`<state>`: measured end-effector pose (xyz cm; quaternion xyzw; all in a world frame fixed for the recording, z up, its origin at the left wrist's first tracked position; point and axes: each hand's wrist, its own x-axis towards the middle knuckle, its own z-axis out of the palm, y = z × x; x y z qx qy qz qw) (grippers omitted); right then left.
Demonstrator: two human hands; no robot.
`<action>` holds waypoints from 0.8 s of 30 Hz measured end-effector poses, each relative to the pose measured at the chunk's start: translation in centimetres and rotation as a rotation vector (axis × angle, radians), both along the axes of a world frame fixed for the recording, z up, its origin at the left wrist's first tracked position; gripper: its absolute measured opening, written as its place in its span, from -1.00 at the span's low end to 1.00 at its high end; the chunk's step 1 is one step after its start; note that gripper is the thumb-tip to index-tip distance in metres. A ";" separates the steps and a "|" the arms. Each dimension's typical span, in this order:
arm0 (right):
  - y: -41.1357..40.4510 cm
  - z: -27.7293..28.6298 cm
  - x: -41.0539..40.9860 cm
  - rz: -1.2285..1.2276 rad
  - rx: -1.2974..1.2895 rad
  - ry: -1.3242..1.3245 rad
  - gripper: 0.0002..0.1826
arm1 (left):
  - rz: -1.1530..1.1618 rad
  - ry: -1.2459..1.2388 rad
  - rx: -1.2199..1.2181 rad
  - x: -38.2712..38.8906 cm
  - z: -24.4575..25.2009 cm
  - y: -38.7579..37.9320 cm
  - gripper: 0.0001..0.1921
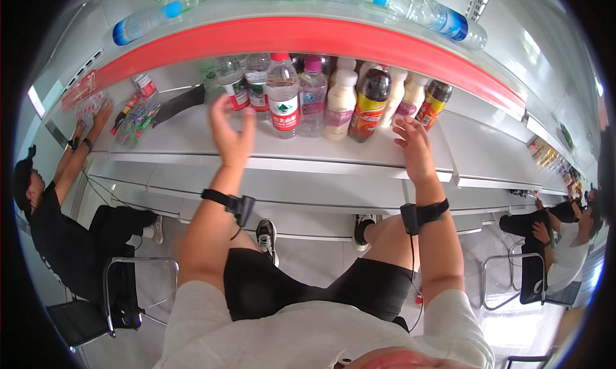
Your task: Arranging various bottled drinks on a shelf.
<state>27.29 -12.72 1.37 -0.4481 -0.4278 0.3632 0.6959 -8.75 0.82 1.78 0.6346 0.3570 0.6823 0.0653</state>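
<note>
On the white shelf before me, several drink bottles stand in a cluster. My left hand (232, 130), blurred and with fingers apart, is in front of the red-labelled water bottles (237, 91) at the cluster's left side, holding nothing. To its right are a red-capped water bottle (283, 99), a purple-capped clear bottle (312, 99) and a white-capped milky bottle (341, 106). A dark bottle with a yellow and red label (369, 108) stands beside them. My right hand (413, 143) has curled fingers near the base of another milky bottle (411, 97); whether it touches it I cannot tell. A smaller dark bottle (434, 104) stands just behind.
Above runs a shelf with a red edge strip (308, 34) and water bottles lying on it (438, 17). Left, a dark curved piece (180, 105) lies near wrapped items (137, 121). A co-worker (67, 234) reaches in there; another person (568, 248) sits right.
</note>
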 end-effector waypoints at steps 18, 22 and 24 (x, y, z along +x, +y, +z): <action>0.0 2.2 -4.7 -0.158 -0.022 -0.619 -0.37 | 0.109 0.066 -0.223 4.8 0.6 -1.7 -0.31; -3.9 1.3 -1.2 -0.291 -0.075 -0.624 -0.36 | 0.101 -0.041 -0.114 -0.8 -0.9 0.6 -0.31; -4.9 1.1 0.9 -0.368 -0.078 -0.616 -0.36 | 0.027 -0.122 -0.205 -4.1 -0.5 2.2 -0.35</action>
